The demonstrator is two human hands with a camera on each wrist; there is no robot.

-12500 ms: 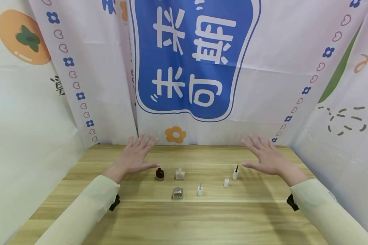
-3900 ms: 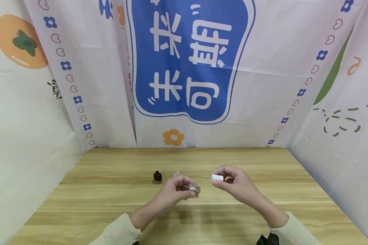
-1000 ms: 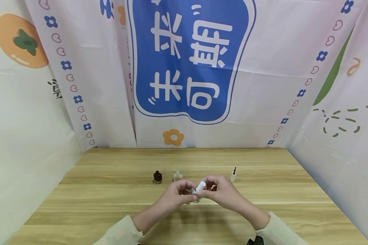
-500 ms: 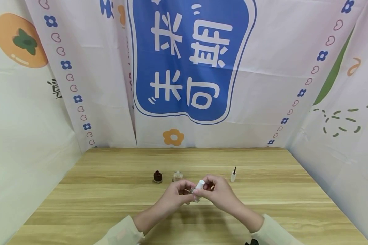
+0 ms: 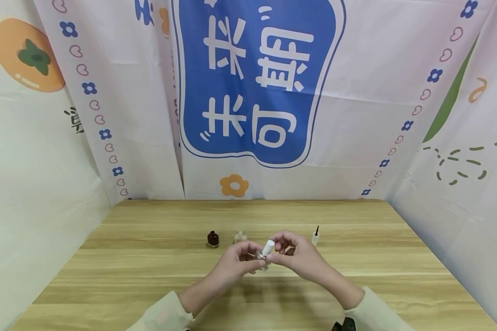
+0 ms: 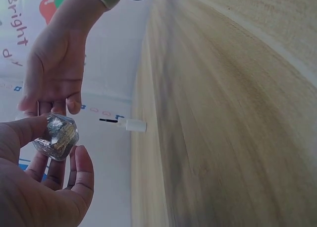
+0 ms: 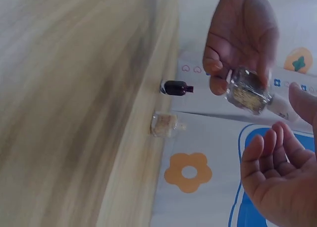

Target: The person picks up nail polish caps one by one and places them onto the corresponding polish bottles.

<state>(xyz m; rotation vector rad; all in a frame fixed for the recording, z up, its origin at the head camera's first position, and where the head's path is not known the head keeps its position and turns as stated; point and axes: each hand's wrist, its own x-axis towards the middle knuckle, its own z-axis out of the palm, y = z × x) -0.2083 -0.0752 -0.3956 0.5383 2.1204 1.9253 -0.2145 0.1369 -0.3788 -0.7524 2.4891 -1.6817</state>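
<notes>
My left hand (image 5: 238, 263) holds a small clear nail polish bottle (image 6: 58, 140) with silvery glitter polish, above the table. A white cap (image 5: 268, 247) sits on its neck, tilted to the right. My right hand (image 5: 300, 257) is around the cap, with thumb and fingers spread apart on either side in the right wrist view. Behind the hands stand an uncapped dark red nail polish bottle (image 5: 213, 238) and an uncapped pale one (image 7: 164, 125), partly covered by the left hand in the head view. A white cap with a dark brush (image 5: 315, 236) stands brush-up behind the right hand.
The wooden table (image 5: 149, 257) runs back to a white printed cloth (image 5: 356, 151) hanging behind it. Cloth walls also stand at the left and right sides.
Earlier both hands were empty; later the left held the glitter bottle and the right its brush cap. The cap is now on the bottle, and the right fingers have just come off it.
</notes>
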